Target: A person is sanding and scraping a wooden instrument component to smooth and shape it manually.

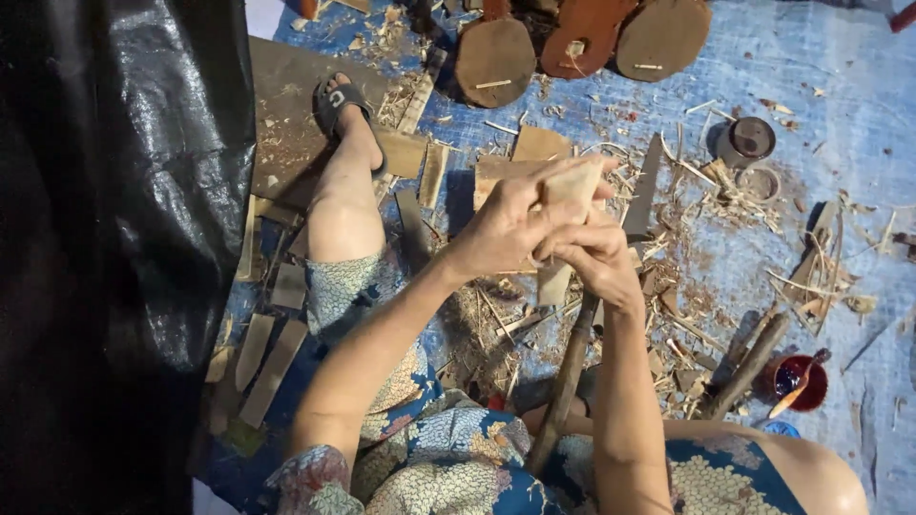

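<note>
**Inspector A:** Starting at nine o'clock: a black plastic sheet point(114, 238) hangs down the left side. Next to it, flat wood strips point(270, 367) lie on the blue tarp point(840, 143), close against the person's bare leg point(339, 205), whose foot is in a sandal point(336, 103). I judge that shifting that leg could catch a strip edge.

**Inspector B:** And the centre?

**Inspector A:** The left hand point(504, 227) is closed around a pale wood piece point(570, 195), fingers wrapped across its face. The right hand point(596, 256) is curled tight just below it, at about five o'clock, gripping the same piece low down, possibly a tool as well; I cannot tell which. The piece stands near upright, held above the tarp in the middle of the view. A long dark blade point(645, 186) rises at one o'clock behind the hands, and a wooden handle point(565, 381) runs down to six o'clock between the knees.

**Inspector B:** Risk?

**Inspector A:** My judgement: the hands are touching and sit close to that blade. If the piece slips or splits, fingers could meet the edge.

**Inspector B:** Rightward?

**Inspector A:** Shavings point(706, 200) are scattered toward three o'clock; a red cup point(800, 381) with a brush stands at four o'clock, beside a stick point(749, 367). A knock from an elbow could tip it.
</note>
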